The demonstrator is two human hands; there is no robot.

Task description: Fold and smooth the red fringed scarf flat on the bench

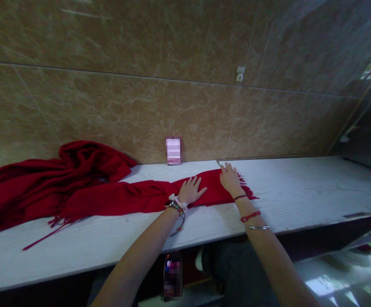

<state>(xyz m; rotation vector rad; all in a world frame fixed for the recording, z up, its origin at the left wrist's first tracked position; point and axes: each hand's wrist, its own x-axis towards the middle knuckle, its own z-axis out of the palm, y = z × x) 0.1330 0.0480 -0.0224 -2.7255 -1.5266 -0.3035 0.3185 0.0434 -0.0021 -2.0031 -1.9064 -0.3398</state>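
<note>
A long red scarf [134, 198] with fringed ends lies along a white wooden table [300, 192]. Its left part is bunched in a heap [86, 164] by the wall; its right end is stretched flat. My left hand [191, 190] rests palm down on the flat stretch, fingers spread. My right hand [230, 178] lies flat on the scarf's right end beside the fringe, fingers stretched out. Both wrists wear bracelets.
A brown marble-tiled wall [172, 98] runs behind the table. A small pink-and-white card [173, 150] leans against it just behind my hands. The table's front edge is near my body; a dark opening lies at the far right.
</note>
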